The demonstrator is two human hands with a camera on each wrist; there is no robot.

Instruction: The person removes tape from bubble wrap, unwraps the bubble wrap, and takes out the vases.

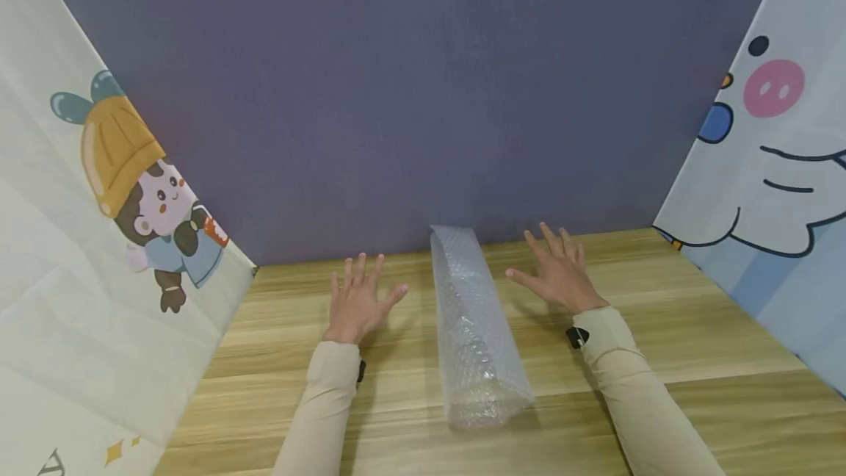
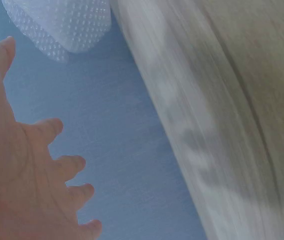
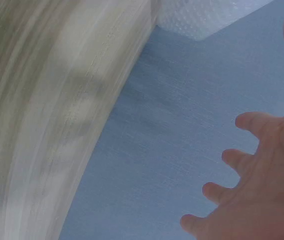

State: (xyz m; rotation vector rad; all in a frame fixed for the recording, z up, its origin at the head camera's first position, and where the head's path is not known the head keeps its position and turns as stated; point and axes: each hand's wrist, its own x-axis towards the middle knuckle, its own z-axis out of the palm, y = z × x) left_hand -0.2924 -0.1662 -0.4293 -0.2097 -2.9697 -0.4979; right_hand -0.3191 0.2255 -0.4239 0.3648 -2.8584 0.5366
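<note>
A loose roll of clear bubble wrap lies lengthwise on the wooden table, its far end at the dark wall and its open end toward me. To its left is my left hand, fingers spread and nothing held. My right hand is on the other side, also with fingers apart and holding nothing. Both palms face down over the table in the head view. A corner of the bubble wrap shows above the left thumb in the left wrist view. From the right wrist, the bubble wrap appears at the top.
The wooden table ends at an upright dark blue-grey wall. White printed panels stand at both sides, with a cartoon child on the left and a pink-nosed cartoon animal on the right. Dark bands sit at both sleeve cuffs.
</note>
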